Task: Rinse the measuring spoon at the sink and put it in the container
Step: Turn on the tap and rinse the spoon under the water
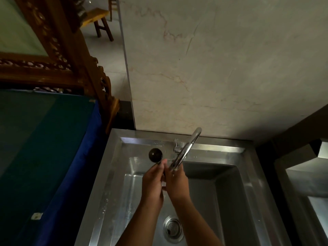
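A dark round measuring spoon (pixel 155 154) sticks up over the steel sink (pixel 229 176), its bowl facing me. My left hand (pixel 153 183) grips its handle just below the bowl. My right hand (pixel 176 181) presses against the left one, fingers around the lower handle, right under the spout of the curved chrome faucet (pixel 186 148). Most of the handle is hidden between the hands. No container is in view.
The drain (pixel 173 228) lies at the basin's bottom near my forearms. A blue-edged green surface (pixel 44 148) borders the sink on the left, with a carved wooden frame (pixel 71 55) behind it. A marble wall (pixel 213 68) rises behind the faucet. A second steel basin (pixel 312 201) sits at the right.
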